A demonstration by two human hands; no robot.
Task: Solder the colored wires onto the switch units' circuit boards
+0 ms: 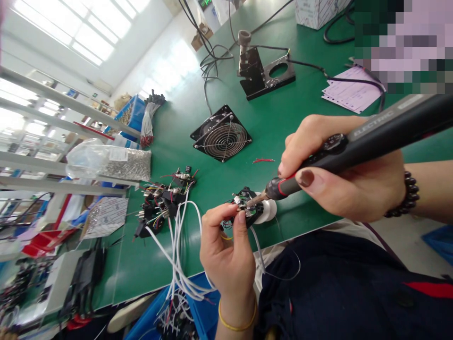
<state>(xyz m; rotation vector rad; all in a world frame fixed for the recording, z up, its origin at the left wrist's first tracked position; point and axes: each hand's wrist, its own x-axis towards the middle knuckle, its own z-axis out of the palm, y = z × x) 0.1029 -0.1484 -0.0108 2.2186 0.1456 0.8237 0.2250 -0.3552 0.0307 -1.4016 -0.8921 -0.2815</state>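
Note:
My right hand (339, 174) grips a black soldering iron (357, 146) like a pen. Its tip slants down onto a small black assembly with a circuit board (252, 208). At the near left side of that assembly, my left hand (228, 245) pinches with thumb and index finger; the exact spot it grips is partly hidden by the fingertips. Right behind the assembly sits a white spool (268, 210), and a thin wire loops down from there toward my lap. Short red wires (264, 161) lie on the green tabletop just beyond.
A square metal-grilled fan (222, 134) stands mid-table, with a black iron stand (267, 71) farther back. Several wired assemblies (163, 198) with white cables lie left. Pink papers (354, 89) are at right, a bag of small parts (113, 163) at left, a blue bin (201, 311) below.

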